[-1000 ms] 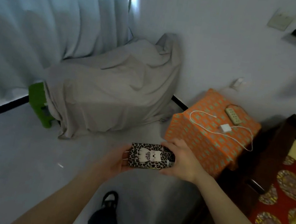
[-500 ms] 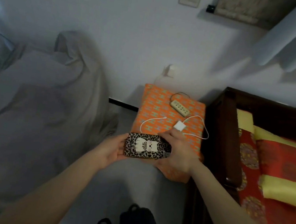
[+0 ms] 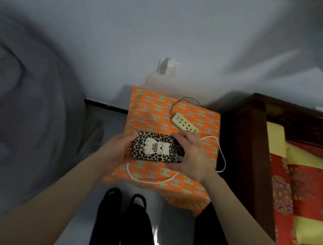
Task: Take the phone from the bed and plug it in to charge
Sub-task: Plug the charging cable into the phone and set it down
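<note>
Phone (image 3: 157, 148) is off the bed (image 3: 304, 185), both my hands' fingers (image 3: 177, 138) grip its ends above the orange surface (image 3: 179, 112); connecting white cable (image 3: 147, 180) remains.

One leopard-print cased phone (image 3: 157, 150), one white charging cable (image 3: 148, 180), one cream plastic power strip (image 3: 185, 122), one orange patterned cloth-covered worktop (image 3: 152, 108), two bare hands.

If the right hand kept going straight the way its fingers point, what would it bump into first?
The right hand is wrapped around the leopard-print phone, fingers pointing left along it. Going straight on, it would probably meet the left hand holding the other end, though depth is hard to judge.
</note>
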Action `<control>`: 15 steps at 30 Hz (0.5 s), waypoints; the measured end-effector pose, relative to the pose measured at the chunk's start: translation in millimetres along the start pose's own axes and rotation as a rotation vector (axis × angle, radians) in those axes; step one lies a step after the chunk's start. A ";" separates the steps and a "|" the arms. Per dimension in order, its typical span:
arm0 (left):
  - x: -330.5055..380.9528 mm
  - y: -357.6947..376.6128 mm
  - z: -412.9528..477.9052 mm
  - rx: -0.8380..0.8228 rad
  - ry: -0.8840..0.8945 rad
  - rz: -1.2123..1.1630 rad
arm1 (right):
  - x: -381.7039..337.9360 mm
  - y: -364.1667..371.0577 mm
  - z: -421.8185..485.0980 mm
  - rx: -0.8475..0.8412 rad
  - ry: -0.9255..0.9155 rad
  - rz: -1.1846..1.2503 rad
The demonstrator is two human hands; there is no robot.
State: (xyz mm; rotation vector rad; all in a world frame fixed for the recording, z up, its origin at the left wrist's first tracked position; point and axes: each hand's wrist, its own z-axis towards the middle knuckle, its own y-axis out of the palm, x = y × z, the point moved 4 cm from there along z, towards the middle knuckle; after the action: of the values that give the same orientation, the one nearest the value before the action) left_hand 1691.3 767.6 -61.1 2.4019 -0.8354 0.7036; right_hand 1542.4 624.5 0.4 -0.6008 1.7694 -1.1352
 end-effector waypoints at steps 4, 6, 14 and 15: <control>3.5 -14.5 63.6 -0.053 -0.023 0.011 | 22.8 26.0 45.6 0.016 -0.026 -0.015; 2.2 -17.3 92.1 -0.086 -0.047 -0.004 | 32.2 40.4 62.6 0.038 -0.046 -0.015; -9.3 -34.4 164.7 -0.241 -0.246 0.182 | 68.7 90.8 102.5 -0.060 -0.128 -0.026; -10.6 -36.6 169.7 -0.269 -0.251 0.207 | 70.4 96.1 105.8 -0.063 -0.143 -0.036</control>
State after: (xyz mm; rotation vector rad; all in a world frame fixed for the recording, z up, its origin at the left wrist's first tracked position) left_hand 1760.0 695.7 -203.8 2.2063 -1.2123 0.3380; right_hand 1611.0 567.3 -131.6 -0.7358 1.6827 -1.0374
